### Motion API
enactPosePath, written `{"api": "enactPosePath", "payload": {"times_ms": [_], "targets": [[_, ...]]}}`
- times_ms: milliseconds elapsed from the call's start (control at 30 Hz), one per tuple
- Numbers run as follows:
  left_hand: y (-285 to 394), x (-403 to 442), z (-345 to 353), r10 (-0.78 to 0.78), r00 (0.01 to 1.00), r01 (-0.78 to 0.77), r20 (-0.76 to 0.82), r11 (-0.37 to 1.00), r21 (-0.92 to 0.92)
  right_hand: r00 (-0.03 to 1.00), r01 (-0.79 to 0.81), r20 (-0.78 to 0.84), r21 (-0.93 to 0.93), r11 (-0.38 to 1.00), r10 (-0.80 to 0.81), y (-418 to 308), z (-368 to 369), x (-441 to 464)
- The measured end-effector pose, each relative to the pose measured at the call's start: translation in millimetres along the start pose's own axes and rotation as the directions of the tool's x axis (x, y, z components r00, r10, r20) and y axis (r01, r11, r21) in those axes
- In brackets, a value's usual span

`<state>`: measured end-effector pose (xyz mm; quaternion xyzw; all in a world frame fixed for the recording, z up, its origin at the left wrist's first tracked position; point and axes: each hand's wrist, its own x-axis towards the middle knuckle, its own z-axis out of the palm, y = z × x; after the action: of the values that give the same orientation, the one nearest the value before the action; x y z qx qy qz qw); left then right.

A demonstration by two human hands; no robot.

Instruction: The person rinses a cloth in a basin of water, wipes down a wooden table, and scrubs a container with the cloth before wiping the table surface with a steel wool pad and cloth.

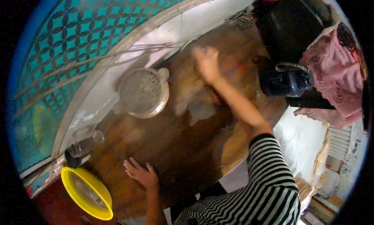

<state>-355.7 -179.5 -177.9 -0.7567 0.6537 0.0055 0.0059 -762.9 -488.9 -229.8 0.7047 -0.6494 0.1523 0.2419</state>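
My left hand [142,173] rests on the brown wooden table [171,147] near its front edge, palm down with the fingers spread. Across the table, close to the back wall, my right hand [207,63] is on or just above the wood. Its fingers are curled and smeared by motion, so whether anything is under or in them is hidden. Wet, shiny patches mark the wood between my hands. A round pot-like vessel [143,92] with a dusty grey top stands left of my right hand.
A yellow basin [106,203] with murky contents sits at the lower left, beside a clear jar [87,143]. On the right are a dark bottle [286,82], a large black object [292,22] and pink cloth [331,69]. Cables [241,17] lie along the back edge.
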Motion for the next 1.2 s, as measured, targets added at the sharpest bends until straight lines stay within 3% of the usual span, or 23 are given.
{"api": "enactPosePath", "payload": {"times_ms": [33, 100, 167, 233, 300, 333, 367, 400, 433, 533, 567, 600, 633, 700, 767, 833, 867, 933, 1033, 1067, 1100, 1133, 1200], "targets": [[1, 0, 2, 0.002, 1.0, -0.002, -0.001, 1.0, 0.008, 0.988, 0.078, 0.089, 0.425, 0.902, -0.128, -15, -26, -12], [-3, -2, 4, 0.004, 1.0, -0.004, -0.001, 0.999, 0.045, 0.963, 0.193, 0.093, 0.418, 0.888, -0.253, 12, -43, -4], [-4, 0, 1, 0.025, 0.999, -0.025, -0.026, 1.0, 0.014, 0.96, -0.082, 0.27, 0.001, 0.997, 0.079, 84, -9, 27], [-1, 3, 1, 0.022, 0.999, -0.023, -0.038, 1.0, -0.005, 0.955, -0.296, -0.004, -0.109, 0.949, 0.297, 140, 12, 32], [3, 0, -8, 0.021, 1.0, -0.021, -0.006, 1.0, -0.005, 0.874, -0.429, 0.207, -0.097, 0.898, 0.44, 113, 13, 28], [3, -2, -9, 0.012, 1.0, -0.012, -0.002, 1.0, 0.017, 0.92, -0.301, 0.257, -0.024, 0.953, 0.297, 77, -3, 10], [2, 0, -6, 0.008, 1.0, -0.008, -0.004, 0.999, 0.036, 0.999, -0.04, 0.027, -0.041, 0.998, 0.041, 38, -11, -24], [2, 0, -1, 0.0, 1.0, 0.001, -0.009, 0.999, 0.052, 0.977, 0.072, 0.199, -0.003, 0.997, -0.07, -10, -49, -47], [-1, -2, 5, -0.012, 1.0, 0.012, -0.01, 0.998, 0.058, 0.979, 0.122, 0.116, 0.311, 0.943, -0.165, -47, -78, -85], [-4, -9, 14, -0.016, 1.0, 0.017, -0.011, 0.999, 0.044, 0.829, 0.401, 0.235, 0.382, 0.833, -0.507, -12, -114, -99], [0, -4, 5, -0.001, 1.0, 0.002, -0.021, 1.0, 0.021, 0.841, 0.146, 0.456, 0.328, 0.933, -0.291, 14, -131, -64], [0, -2, 0, 0.008, 1.0, -0.008, -0.027, 1.0, 0.002, 0.97, 0.082, 0.199, 0.283, 0.956, -0.142, 72, -65, -84], [-3, -4, -2, 0.002, 1.0, -0.001, -0.021, 1.0, 0.011, 0.941, -0.103, 0.322, -0.011, 0.995, 0.101, 115, -53, -61], [3, -1, 1, -0.012, 1.0, 0.012, -0.022, 1.0, 0.009, 0.887, -0.448, 0.054, -0.136, 0.884, 0.458, 167, 15, -58], [4, 0, -8, 0.008, 1.0, -0.009, -0.012, 1.0, -0.014, 0.954, -0.289, 0.082, 0.016, 0.957, 0.287, 103, -41, -38], [7, 0, -8, 0.0, 1.0, 0.0, -0.022, 1.0, -0.015, 1.0, 0.019, 0.018, 0.166, 0.986, -0.022, 22, -78, -79], [6, -1, -1, -0.013, 0.999, 0.013, -0.032, 1.0, 0.0, 0.974, 0.102, 0.19, 0.103, 0.989, -0.12, -23, -104, -112], [2, -1, 3, -0.017, 0.999, 0.019, -0.044, 0.999, 0.026, 0.868, 0.037, 0.399, 0.543, 0.839, -0.296, -40, -155, -143], [1, 1, 6, 0.012, 0.998, -0.01, -0.054, 0.999, 0.042, 0.913, 0.17, 0.312, 0.293, 0.941, -0.262, 46, -139, -134], [2, 0, 3, 0.019, 0.998, -0.016, -0.061, 0.999, 0.046, 0.962, 0.049, 0.261, 0.132, 0.99, -0.083, 84, -108, -125], [1, -1, 1, 0.027, 0.997, -0.023, -0.069, 0.998, 0.052, 0.96, -0.143, 0.257, 0.115, 0.983, 0.11, 126, -78, -111], [1, -2, 4, 0.026, 0.996, -0.022, -0.079, 0.998, 0.057, 0.934, -0.221, 0.273, -0.071, 0.973, 0.232, 143, -75, -78], [-1, -5, 7, 0.042, 0.995, -0.037, -0.088, 0.997, 0.061, 0.918, -0.259, 0.277, -0.117, 0.959, 0.282, 162, -44, -60]]}}
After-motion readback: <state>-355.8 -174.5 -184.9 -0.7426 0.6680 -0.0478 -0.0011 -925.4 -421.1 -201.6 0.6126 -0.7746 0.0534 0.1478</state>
